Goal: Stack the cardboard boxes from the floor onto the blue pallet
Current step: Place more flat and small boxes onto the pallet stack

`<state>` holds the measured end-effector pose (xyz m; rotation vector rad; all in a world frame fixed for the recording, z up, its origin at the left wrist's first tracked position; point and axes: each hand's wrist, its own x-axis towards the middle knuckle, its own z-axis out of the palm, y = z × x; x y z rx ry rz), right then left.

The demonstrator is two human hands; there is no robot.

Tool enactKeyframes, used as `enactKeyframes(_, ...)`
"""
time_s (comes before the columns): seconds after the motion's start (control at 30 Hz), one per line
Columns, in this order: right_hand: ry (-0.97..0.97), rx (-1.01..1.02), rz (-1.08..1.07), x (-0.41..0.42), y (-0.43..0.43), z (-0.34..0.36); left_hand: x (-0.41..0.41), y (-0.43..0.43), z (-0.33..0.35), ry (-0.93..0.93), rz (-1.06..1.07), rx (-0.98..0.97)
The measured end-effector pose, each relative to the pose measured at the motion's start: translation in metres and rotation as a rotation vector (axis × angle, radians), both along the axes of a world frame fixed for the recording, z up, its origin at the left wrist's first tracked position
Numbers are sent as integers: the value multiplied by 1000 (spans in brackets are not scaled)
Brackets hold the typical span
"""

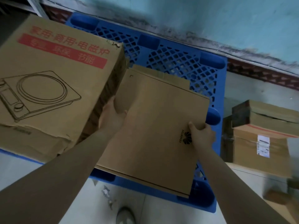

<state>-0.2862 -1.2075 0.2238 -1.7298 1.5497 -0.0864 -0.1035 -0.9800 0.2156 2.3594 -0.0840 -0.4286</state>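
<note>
A flat brown cardboard box point(155, 125) with a small black logo lies over the right half of the blue pallet point(174, 54). My left hand point(111, 117) grips its left edge, thumb on top. My right hand point(202, 135) grips its right edge beside the logo. Another flat cardboard piece point(161, 74) shows just beyond it, partly hidden. A large box point(53, 88) with red print and a cooker drawing stands on the pallet's left half, touching the flat box's left side.
Two stacked cardboard boxes point(265, 135) sit on the floor right of the pallet, with another box corner point(284, 206) at the lower right. A teal wall point(210, 18) runs close behind the pallet. My shoe point(126, 215) is on the pale floor at the pallet's front edge.
</note>
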Motion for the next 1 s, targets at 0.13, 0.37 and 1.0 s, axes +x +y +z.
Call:
enactKeyframes(0.13, -18, 40, 8, 9, 12, -20, 12, 5, -21, 29, -2, 16)
enactKeyframes(0.37, 65, 22, 30, 13, 26, -38, 1, 14, -42, 62, 22, 123)
enactKeyframes(1.0, -638, 69, 149, 31, -31, 141, -29, -89, 176, -36, -30, -617)
